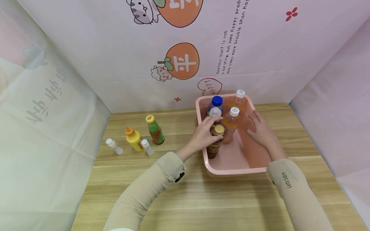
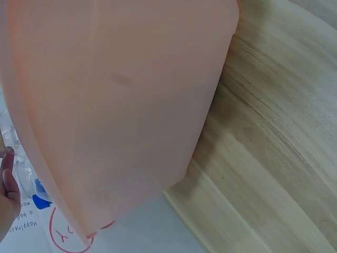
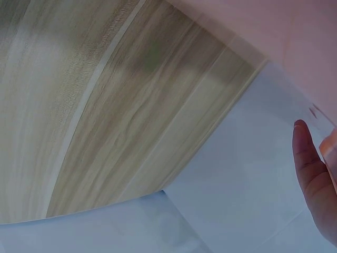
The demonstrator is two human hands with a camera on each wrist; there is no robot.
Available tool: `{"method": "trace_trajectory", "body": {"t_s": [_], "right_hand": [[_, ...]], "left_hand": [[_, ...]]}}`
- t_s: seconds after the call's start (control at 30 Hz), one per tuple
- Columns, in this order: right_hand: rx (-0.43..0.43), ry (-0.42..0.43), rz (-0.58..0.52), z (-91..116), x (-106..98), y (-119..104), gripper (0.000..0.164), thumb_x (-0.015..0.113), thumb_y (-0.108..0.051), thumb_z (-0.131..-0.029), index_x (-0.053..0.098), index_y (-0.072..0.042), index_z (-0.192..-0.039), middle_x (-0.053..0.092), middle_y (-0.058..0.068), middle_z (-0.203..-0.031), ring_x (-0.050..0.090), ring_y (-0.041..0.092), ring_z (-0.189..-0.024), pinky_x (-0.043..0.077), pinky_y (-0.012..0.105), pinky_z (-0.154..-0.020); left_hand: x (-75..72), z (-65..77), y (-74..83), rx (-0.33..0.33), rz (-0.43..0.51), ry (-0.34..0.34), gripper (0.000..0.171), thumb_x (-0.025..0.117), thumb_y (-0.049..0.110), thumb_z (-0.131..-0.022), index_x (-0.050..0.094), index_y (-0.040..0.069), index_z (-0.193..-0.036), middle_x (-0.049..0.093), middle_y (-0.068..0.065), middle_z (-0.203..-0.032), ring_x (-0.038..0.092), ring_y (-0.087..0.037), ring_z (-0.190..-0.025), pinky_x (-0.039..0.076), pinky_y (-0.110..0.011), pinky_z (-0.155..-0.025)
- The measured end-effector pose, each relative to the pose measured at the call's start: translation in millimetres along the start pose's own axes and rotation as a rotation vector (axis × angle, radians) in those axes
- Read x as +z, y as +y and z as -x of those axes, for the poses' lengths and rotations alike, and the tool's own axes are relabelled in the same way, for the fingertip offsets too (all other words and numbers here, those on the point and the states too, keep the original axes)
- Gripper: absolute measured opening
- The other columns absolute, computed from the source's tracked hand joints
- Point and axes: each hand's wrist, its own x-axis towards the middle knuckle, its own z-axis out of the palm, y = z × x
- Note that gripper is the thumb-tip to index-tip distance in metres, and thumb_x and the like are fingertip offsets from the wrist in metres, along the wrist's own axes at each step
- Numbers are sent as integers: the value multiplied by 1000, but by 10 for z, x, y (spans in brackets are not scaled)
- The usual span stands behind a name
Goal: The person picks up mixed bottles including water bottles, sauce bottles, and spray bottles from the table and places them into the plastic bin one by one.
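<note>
My left hand [image 1: 206,134] reaches over the left rim of a pink plastic bin [image 1: 232,171]. Its thumb and fingers spread around the top of a brown bottle with a gold cap [image 1: 218,130], which stands upright inside. Just beyond the fingers rises a bottle with a clear cap [image 1: 215,112], partly hidden. Over the right side of the bin, my right hand [image 1: 261,133] holds nothing, its fingers extended by the rim. Two orange-drink bottles with white caps, one nearer [image 1: 231,123] and one farther [image 1: 237,101], stand between the hands. A blue-capped bottle [image 1: 216,102] is at the back left.
Left of the bin, on the wooden table [image 1: 173,199], stand a green-labelled sauce bottle with a yellow cap [image 1: 156,131], a yellow squeeze bottle [image 1: 134,140] and two small white-capped shakers, one left [image 1: 114,146] and one right [image 1: 147,147]. A printed cloth [image 1: 115,64] hangs behind.
</note>
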Motion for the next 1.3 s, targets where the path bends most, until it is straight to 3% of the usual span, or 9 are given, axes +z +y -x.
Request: {"method": "trace_trajectory", "body": {"t_s": [0.17, 0.43, 0.6, 0.8, 1.03, 1.3], "right_hand": [[5, -6, 1, -3, -6, 6, 68, 55, -20, -90, 26, 3, -146, 9, 26, -156, 30, 57, -131, 40, 69, -93], [6, -6, -4, 4, -24, -10, 68, 56, -19, -89, 26, 4, -146, 9, 26, -156, 28, 56, -132, 37, 69, -97], [6, -12, 8, 0, -28, -15, 68, 55, -19, -90, 25, 3, -147, 8, 26, -157, 28, 56, -132, 37, 69, -97], [5, -9, 11, 4, -30, -29, 66, 56, -18, -90, 27, 4, -145, 10, 26, -156, 31, 57, -130, 37, 68, -98], [6, -14, 18, 8, -33, -37, 67, 57, -18, -90, 27, 3, -146, 9, 27, -156, 31, 56, -130, 37, 68, -97], [6, -9, 25, 12, -24, -24, 66, 55, -18, -90, 27, 3, -145, 10, 27, -156, 30, 56, -131, 37, 68, -98]], "left_hand": [[18, 7, -26, 15, 31, 6, 66, 79, 9, -76, 49, 4, -134, 53, -15, -128, 56, -26, -116, 52, -33, -96], [-14, 5, -19, 0, 82, -32, 65, 78, 9, -78, 47, 2, -135, 49, -17, -129, 54, -28, -121, 49, -23, -98], [-48, 1, -26, -17, 51, -48, 66, 78, 15, -79, 46, 5, -137, 49, -16, -131, 58, -26, -118, 49, -27, -100], [-99, 5, -54, -8, 98, -51, 68, 77, 15, -80, 44, 5, -138, 49, -16, -131, 64, -25, -112, 49, -31, -101], [-230, 38, -107, 68, 124, 52, 59, 74, 10, -82, 47, -1, -132, 56, -19, -125, 67, -28, -105, 54, -36, -92], [-507, 87, -161, 80, 108, 180, 50, 72, 7, -83, 51, -1, -127, 63, -19, -118, 69, -30, -98, 57, -36, -84]]}}
